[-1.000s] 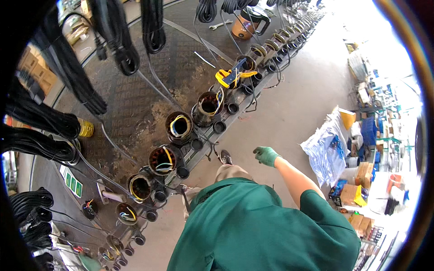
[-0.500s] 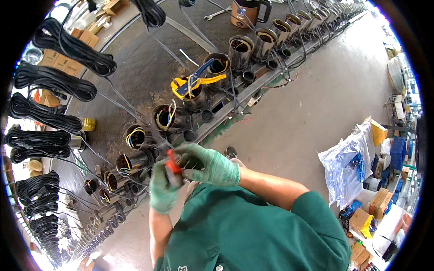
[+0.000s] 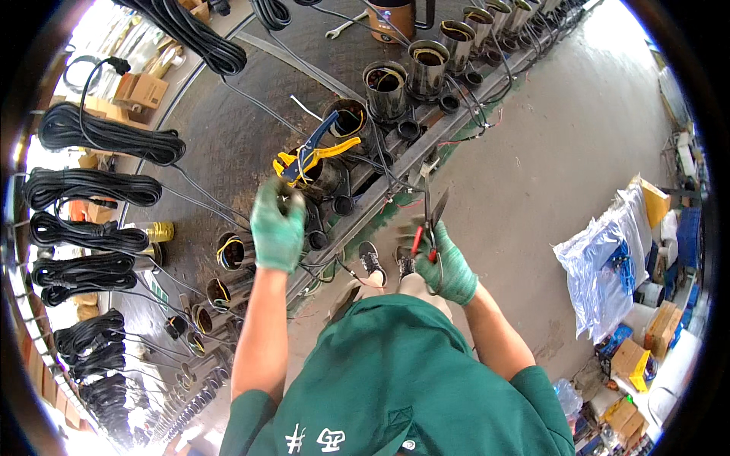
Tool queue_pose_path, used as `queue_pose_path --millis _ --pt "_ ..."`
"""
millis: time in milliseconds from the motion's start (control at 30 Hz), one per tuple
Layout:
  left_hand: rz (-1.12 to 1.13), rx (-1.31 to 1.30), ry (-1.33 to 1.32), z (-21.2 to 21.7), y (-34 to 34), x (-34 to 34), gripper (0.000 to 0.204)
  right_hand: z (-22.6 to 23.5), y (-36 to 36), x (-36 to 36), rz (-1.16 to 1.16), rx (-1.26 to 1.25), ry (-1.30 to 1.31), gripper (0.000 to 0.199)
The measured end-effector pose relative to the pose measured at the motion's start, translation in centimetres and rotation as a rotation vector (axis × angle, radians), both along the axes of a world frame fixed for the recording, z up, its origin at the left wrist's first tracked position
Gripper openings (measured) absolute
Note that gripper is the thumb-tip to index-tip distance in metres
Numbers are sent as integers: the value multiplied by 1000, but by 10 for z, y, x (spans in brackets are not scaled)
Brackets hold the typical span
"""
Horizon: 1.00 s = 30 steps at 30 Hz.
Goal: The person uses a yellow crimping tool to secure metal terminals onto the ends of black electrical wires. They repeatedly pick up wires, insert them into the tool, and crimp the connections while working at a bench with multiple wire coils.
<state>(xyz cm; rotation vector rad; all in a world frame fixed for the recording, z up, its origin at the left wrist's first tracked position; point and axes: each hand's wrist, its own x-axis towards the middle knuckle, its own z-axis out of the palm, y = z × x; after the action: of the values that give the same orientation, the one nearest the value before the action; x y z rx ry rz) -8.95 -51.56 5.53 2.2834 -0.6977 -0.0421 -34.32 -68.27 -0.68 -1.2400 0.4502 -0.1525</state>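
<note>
My left hand (image 3: 277,226) has gone up from my chest to the long workbench (image 3: 228,144) and is bunched around dark wiring at the motor housing (image 3: 323,176) under the yellow-and-blue stripper (image 3: 315,154), though blur hides how tightly. My right hand (image 3: 449,266) has drawn apart toward the floor side, fingers clamped on the red-handled scissors (image 3: 430,224), blades open. So I judge the wires are being readied for a cut.

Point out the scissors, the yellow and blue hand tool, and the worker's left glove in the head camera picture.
scissors (image 3: 433,216): head view, on the open blades above the right hand.
yellow and blue hand tool (image 3: 313,154): head view, on its handles.
left glove (image 3: 277,228): head view, on the back of the hand.
</note>
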Motion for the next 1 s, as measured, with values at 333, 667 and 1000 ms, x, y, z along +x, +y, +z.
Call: queue_pose_path --millis 333,667,1000 --pt "-167 51 280 -21 -40 86 50 13 14 -13 -245 189 40 66" --pt "-303 -89 680 -31 -11 57 24 17 29 9 -188 117 11 63" --pt "-593 -197 516 -73 4 44 18 4 45 61 121 97 182 50"
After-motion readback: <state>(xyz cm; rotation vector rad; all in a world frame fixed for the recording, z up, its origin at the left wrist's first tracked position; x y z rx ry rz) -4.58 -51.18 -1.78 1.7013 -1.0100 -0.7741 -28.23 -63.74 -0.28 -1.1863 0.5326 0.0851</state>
